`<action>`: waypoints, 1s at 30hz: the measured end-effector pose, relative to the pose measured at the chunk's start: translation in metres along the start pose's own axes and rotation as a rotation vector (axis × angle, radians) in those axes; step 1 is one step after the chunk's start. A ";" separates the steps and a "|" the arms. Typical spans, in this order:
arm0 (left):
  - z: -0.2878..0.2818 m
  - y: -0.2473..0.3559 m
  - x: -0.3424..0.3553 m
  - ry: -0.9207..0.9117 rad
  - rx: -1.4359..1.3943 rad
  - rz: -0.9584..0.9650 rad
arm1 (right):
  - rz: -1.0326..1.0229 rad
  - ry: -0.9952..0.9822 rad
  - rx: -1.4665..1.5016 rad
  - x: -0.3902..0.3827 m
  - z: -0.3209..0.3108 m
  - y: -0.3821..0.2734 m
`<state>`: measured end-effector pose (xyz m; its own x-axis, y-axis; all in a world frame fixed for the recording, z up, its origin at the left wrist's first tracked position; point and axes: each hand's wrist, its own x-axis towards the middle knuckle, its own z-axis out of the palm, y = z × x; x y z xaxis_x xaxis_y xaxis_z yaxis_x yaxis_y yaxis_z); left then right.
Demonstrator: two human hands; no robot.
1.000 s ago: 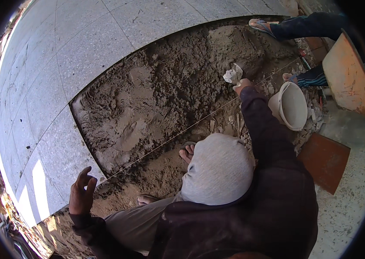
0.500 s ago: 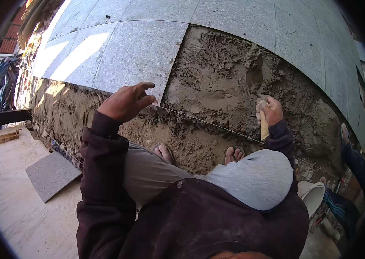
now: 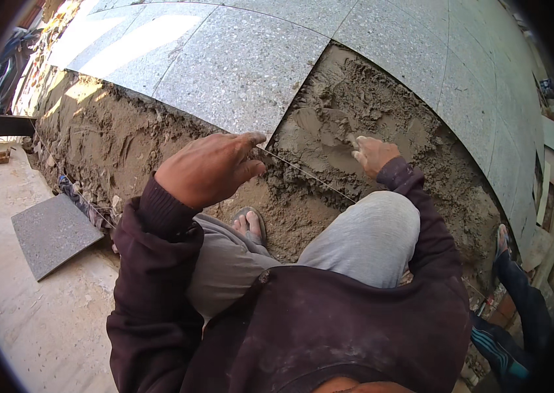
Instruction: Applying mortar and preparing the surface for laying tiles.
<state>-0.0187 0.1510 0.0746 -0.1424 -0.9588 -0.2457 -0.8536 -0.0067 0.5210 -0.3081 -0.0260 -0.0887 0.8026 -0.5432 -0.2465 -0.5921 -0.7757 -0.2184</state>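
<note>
My left hand (image 3: 214, 167) hovers near the corner of a grey speckled paving tile (image 3: 237, 78), its fingers bent forward and the thumb apart, holding nothing. Over the bed of wet mortar (image 3: 414, 124), my right hand (image 3: 375, 156) is closed around a trowel. The trowel's handle is hidden by the hand, and its mortar-coated blade (image 3: 326, 123) lies low against the mortar, hard to tell from it. A taut string (image 3: 309, 172) runs along the near side of the bed, between my hands and my knees.
Laid tiles (image 3: 394, 46) border the bed on its far and right sides. A loose tile (image 3: 57, 229) lies on a pale slab (image 3: 41, 314) at left. Another person's legs (image 3: 525, 295) are at the right edge. My sandalled foot (image 3: 249, 224) stands on the soil.
My right hand has moved left with the trowel, whose blade now lies against the mortar. The view has shifted, and my right knee has come over the string. My left hand stays open.
</note>
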 end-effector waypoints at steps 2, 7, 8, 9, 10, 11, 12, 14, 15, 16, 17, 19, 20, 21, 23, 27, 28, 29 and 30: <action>-0.003 -0.001 0.001 -0.020 -0.027 -0.027 | 0.075 -0.126 -0.141 0.015 -0.024 0.000; -0.002 0.003 0.002 -0.038 -0.019 0.023 | 0.137 -0.239 -0.323 0.077 -0.060 0.028; -0.002 0.003 0.001 -0.010 -0.010 0.073 | 0.232 -0.266 -0.323 0.088 -0.058 0.035; -0.002 0.003 0.000 0.017 0.002 0.125 | 0.303 -0.275 -0.306 0.097 -0.056 0.044; -0.002 0.003 -0.002 0.024 -0.010 0.129 | 0.335 -0.285 -0.324 0.106 -0.053 0.053; -0.003 0.003 -0.003 0.038 -0.014 0.137 | 0.365 -0.234 -0.296 0.115 -0.048 0.059; -0.005 0.003 -0.005 0.013 -0.009 0.114 | 0.384 -0.170 -0.269 0.124 -0.042 0.065; -0.008 0.004 -0.008 0.021 -0.001 0.106 | 0.429 -0.112 -0.172 0.139 -0.030 0.069; -0.010 0.005 -0.010 0.031 0.016 0.114 | 0.474 -0.033 -0.083 0.144 -0.027 0.071; -0.011 0.006 -0.011 0.002 0.031 0.105 | 0.423 -0.035 -0.149 0.149 -0.024 0.071; -0.012 0.006 -0.012 -0.069 0.054 0.071 | 0.387 0.022 -0.134 0.146 -0.027 0.074; -0.012 0.006 -0.013 -0.045 0.047 0.082 | 0.697 -0.415 1.026 0.140 -0.034 0.077; -0.011 0.006 -0.013 -0.017 0.029 0.072 | 0.654 -0.390 1.032 0.134 -0.041 0.080; -0.010 0.005 -0.013 -0.015 0.017 0.046 | 0.633 -0.527 0.958 0.130 -0.048 0.081; -0.009 0.002 -0.010 -0.005 0.018 0.066 | 0.626 -0.637 0.930 0.125 -0.060 0.083; -0.007 0.002 0.003 0.007 0.060 0.106 | 0.753 -0.220 0.764 0.141 -0.074 0.078; -0.007 0.003 0.007 -0.026 0.053 0.113 | 0.766 -0.200 0.691 0.147 -0.076 0.077; -0.007 0.005 0.010 -0.034 0.060 0.128 | 0.782 -0.184 0.608 0.155 -0.078 0.076; -0.006 0.008 0.012 -0.048 0.057 0.126 | 0.681 -0.213 0.480 0.161 -0.080 0.075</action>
<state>-0.0239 0.1380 0.0805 -0.2732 -0.9363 -0.2206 -0.8541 0.1306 0.5035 -0.2177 -0.1971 -0.0689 0.2587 -0.7320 -0.6303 -0.9449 -0.0561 -0.3227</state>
